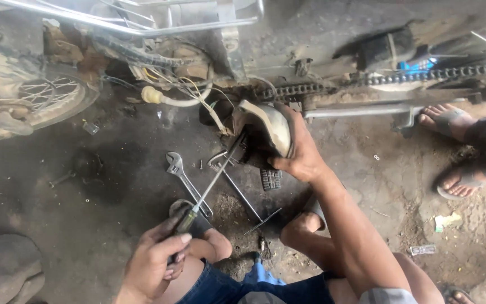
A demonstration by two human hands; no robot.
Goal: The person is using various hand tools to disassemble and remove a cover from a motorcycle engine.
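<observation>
My left hand [156, 259] grips the handle of a long screwdriver [215, 180], whose shaft slants up to the right toward the underside of a motorcycle. My right hand [299, 155] holds a curved, dirty metal cover [268, 126] against the engine area, just below the drive chain [367, 81]. The screwdriver tip reaches the dark gap beside that cover and is hidden there.
An adjustable wrench [178, 171], a thin rod [243, 197] and small screws lie on the oily concrete floor [113, 186]. A spoked wheel [46, 98] is at the left. Another person's sandalled feet [451, 146] stand at the right. My knees are bent below.
</observation>
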